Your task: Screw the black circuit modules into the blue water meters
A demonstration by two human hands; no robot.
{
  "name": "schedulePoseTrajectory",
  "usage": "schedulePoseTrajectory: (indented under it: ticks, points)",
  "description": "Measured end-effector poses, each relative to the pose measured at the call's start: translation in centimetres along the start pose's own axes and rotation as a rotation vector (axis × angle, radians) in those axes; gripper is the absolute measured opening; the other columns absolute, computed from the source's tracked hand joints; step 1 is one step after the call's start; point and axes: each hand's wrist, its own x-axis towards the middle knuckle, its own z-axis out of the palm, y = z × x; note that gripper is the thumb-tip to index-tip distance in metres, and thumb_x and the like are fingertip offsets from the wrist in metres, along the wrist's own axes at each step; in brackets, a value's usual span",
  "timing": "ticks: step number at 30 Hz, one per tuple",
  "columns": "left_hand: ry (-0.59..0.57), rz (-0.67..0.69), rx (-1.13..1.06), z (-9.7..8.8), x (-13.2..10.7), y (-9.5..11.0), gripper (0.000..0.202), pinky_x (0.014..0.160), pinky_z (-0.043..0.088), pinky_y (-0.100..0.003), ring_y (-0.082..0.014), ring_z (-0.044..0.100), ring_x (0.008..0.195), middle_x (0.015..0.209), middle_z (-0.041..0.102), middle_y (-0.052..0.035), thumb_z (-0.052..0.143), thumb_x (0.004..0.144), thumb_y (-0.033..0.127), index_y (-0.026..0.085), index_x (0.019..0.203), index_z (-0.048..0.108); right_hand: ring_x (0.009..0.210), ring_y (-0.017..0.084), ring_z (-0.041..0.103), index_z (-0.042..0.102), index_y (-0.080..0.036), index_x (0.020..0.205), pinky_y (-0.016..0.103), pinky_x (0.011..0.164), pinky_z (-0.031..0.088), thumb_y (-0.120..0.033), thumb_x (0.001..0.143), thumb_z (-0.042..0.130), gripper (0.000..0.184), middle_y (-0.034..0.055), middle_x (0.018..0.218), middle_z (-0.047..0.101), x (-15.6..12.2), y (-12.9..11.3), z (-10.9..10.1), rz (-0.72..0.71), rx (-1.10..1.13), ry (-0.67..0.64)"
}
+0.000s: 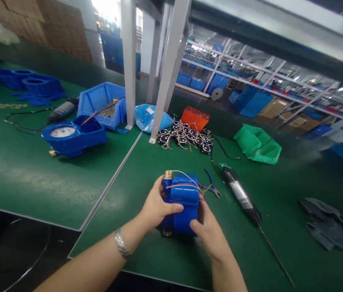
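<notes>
Between my two hands is a blue water meter body (185, 202) with brass threaded ends, tipped on its side at the front of the green bench. Thin coloured wires run across its top. My left hand (159, 207) grips the left side by the brass fitting, thumb laid on the blue casing. On the opposite side, my right hand (206, 225) holds the casing with its thumb in front; its other fingers are partly hidden. Just beyond the meter, blue-handled cutters (212, 186) lie on the bench. A black and silver electric screwdriver (241, 196) rests to the right.
Black wired modules (186, 136) are heaped before an orange box (195, 117). A green bin (256, 144) and a grey cloth (328, 223) lie right. Another blue meter (72, 136) and a blue bin (101, 105) stand left. Grey metal posts (170, 69) rise from the bench.
</notes>
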Motion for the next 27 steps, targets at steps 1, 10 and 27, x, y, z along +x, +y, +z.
schedulePoseTrajectory:
  ticks: [1,10,27]
  points:
    - [-0.014,0.026,0.022,-0.1,0.0,0.0,0.094,0.092,0.040,-0.035,-0.0263,0.049,0.106,0.116,0.051,-0.0143,0.080,0.048,0.020,0.014,0.125,0.026,0.115,0.021,0.041,0.030,-0.020,0.128,0.033,0.099,0.036,-0.037,0.061,0.070,0.080,0.0088,0.127,0.038,0.1,0.1,0.2,0.011,-0.024,0.008]
    - [0.075,0.106,0.246,0.4,-1.7,-1.2,0.106,0.100,0.031,-0.036,-0.0273,0.040,0.114,0.124,0.040,-0.0139,0.082,0.046,0.028,0.015,0.127,0.016,0.087,0.025,0.057,0.054,-0.018,0.097,0.039,0.083,0.046,-0.026,0.043,0.073,0.058,0.0064,0.094,0.059,0.5,2.4,-0.4,0.108,0.277,0.186]
    - [0.112,0.257,0.455,0.1,-3.4,-2.1,0.099,0.096,0.033,-0.036,-0.0288,0.044,0.107,0.115,0.043,-0.0139,0.080,0.047,0.039,0.016,0.121,0.020,0.079,0.026,0.058,0.056,-0.023,0.106,0.045,0.081,0.046,-0.025,0.039,0.073,0.069,0.0060,0.088,0.061,0.1,3.3,-2.1,0.128,0.364,0.195]
